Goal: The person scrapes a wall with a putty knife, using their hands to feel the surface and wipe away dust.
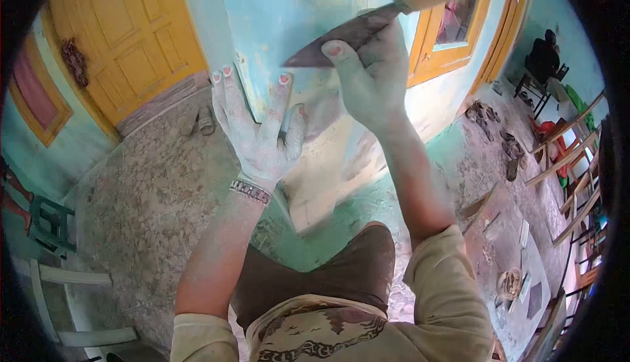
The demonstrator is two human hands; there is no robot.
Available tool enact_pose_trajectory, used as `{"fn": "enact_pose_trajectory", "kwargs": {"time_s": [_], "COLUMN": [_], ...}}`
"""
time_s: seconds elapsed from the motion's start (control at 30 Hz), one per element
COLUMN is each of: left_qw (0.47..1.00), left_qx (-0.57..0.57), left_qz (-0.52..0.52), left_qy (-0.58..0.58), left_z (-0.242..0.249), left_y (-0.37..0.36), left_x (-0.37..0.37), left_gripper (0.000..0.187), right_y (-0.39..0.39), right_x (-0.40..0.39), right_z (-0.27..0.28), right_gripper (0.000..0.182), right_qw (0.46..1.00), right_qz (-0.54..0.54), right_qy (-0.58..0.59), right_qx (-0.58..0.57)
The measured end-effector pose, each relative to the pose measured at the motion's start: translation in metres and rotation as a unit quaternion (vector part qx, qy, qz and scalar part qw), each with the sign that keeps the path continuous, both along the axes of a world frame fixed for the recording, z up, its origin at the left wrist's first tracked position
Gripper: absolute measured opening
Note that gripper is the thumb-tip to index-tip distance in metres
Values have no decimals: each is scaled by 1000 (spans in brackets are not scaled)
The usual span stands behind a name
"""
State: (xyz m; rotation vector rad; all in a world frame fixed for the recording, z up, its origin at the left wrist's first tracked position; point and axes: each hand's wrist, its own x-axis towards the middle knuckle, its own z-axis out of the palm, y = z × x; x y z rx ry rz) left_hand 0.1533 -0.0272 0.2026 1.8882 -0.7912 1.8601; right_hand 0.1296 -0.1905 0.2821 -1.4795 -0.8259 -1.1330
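My right hand [375, 83], coated in pale dust, grips a pointing trowel [318, 48] by its dark metal blade. The blade's tip points left, while the pale handle sticks out to the upper right. Fingers curl behind the blade and the thumb presses on its face. Lower and to the left, my left hand [259, 139] is spread with its fingers apart, over the corner edge of the patchy blue and cream wall [295, 4]. Dust covers this hand too, and a bracelet [250, 191] circles the wrist.
A yellow door [125, 21] stands at the left, with sandals [198, 122] on the rough floor before it. A green stool [52, 224] is at far left. On the right are a low board [535, 257] bearing small items, wooden frames [564, 158] and a seated person [543, 57].
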Motion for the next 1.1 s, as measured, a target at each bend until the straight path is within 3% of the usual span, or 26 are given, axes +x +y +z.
{"fn": "enact_pose_trajectory", "kwargs": {"time_s": [0.1, 0.2, 0.23, 0.33, 0.57, 0.67, 0.77, 0.9, 1.0, 1.03, 1.1], "left_qw": [1000, 1000, 1000, 1000, 1000, 1000, 1000, 1000, 1000, 1000, 1000], "left_qx": [-1, 1, 1, -1, 0, -4, -11, -6, -8, -9, -9], "left_qz": [-4, 0, 1, 0, -1, 4, 8, 7, 10, 10, 7], "left_qy": [-1, 2, 4, 7, 10, 18, 20, 19, 23, 20, 21], "left_z": [-1, -2, -3, -2, -2, -2, -3, -3, -3, -2, -3], "left_y": [0, 2, 2, 0, 1, 1, 0, 0, 0, 0, 0], "left_x": [1, 0, 0, 0, -1, -2, -3, -2, -5, -4, -3], "left_gripper": [50, 49, 49, 49, 49, 48, 47, 47, 48, 48, 48], "right_y": [0, 4, 4, 3, 1, 4, 6, 7, 10, 4, 6], "right_x": [0, 13, 3, -4, 2, -1, 4, -3, 1, 4, 0], "right_z": [5, -2, 1, 7, 6, 9, 1, 15, 5, 8, 9], "right_gripper": [32, 32, 33, 34, 34, 33, 33, 31, 27, 26, 25], "right_qw": [983, 999, 999, 993, 997, 999, 997, 991, 999, 998, 994], "right_qz": [168, 44, 39, 111, 19, 43, 65, 122, 30, 40, 102], "right_qy": [-11, -24, 29, 30, -30, -32, 31, -44, -2, -7, -33], "right_qx": [73, -3, 6, 22, -64, 5, -35, 33, -19, -47, 6]}}
